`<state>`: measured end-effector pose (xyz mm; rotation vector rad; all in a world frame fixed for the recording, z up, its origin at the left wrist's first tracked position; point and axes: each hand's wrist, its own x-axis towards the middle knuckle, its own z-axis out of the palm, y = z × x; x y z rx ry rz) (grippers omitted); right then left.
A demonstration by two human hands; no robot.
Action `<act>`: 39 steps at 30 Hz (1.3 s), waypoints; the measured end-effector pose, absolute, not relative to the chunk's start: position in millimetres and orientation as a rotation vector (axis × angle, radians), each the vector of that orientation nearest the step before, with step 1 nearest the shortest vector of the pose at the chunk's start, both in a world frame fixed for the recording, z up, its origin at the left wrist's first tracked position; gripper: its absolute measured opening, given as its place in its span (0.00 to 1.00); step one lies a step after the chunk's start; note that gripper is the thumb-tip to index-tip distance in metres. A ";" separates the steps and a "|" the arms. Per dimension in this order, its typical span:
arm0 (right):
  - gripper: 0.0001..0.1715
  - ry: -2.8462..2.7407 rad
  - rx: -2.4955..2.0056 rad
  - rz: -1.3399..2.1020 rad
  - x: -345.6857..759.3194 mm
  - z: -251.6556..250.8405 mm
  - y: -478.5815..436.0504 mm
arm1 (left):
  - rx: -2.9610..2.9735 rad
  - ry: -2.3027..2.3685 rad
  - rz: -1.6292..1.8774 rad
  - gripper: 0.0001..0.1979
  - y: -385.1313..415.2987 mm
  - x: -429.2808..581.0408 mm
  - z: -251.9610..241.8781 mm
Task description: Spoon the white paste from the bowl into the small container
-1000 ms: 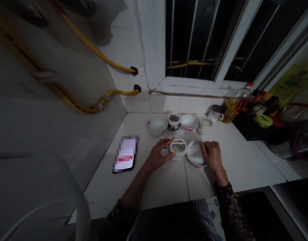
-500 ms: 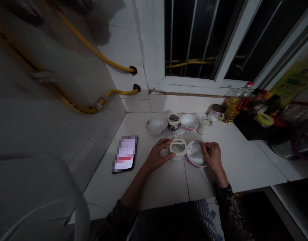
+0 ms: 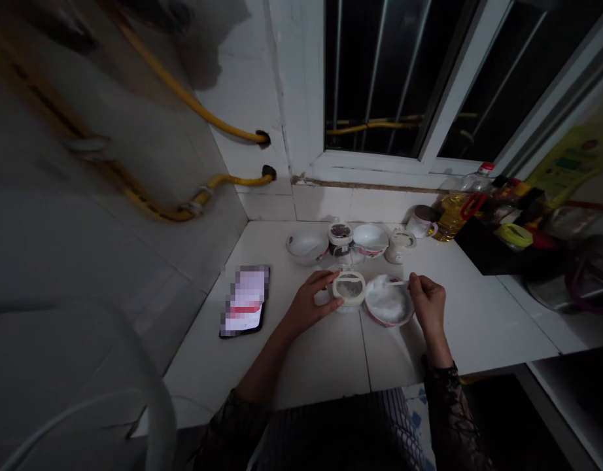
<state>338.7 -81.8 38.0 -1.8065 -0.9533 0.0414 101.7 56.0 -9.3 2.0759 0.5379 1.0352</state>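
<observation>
"On the tiled counter, what has the left hand got?"

"A squarish jar, its clear lid tipped back toward twelve. Thumb and fingers grasp the rim from nine o'clock."

"And the right hand?"

"Fingers pinched round the end of a white spoon. The spoon points to nine, its far end over the white contents of a bowl."

"Where's that bowl?"

"Just beside the jar, between three and four o'clock from it."

"Anything else round the jar?"

"A phone at nine, a dark-filled jar about twelve, another bowl at one, an oil bottle well apart toward two."

"What's inside the squarish jar?"

"Something greyish under the rim; I can't tell what."
</observation>
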 end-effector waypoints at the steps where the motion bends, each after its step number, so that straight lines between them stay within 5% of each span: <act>1: 0.28 -0.978 -1.790 0.014 334.7 42.2 -80.8 | 2.078 0.538 1.036 0.25 56.2 101.6 -9.3; 10: 0.21 -1.729 -1.563 -0.552 282.3 56.7 -67.7 | 2.075 0.529 1.045 0.25 56.6 101.4 -10.1; 17: 0.19 -1.521 -1.687 -0.673 315.7 62.8 -87.5 | 2.078 0.516 1.054 0.26 56.0 102.6 -10.8; 39: 0.32 -1.410 -1.941 -0.486 334.7 26.8 -83.7 | 2.090 0.530 1.014 0.25 56.2 100.8 -7.8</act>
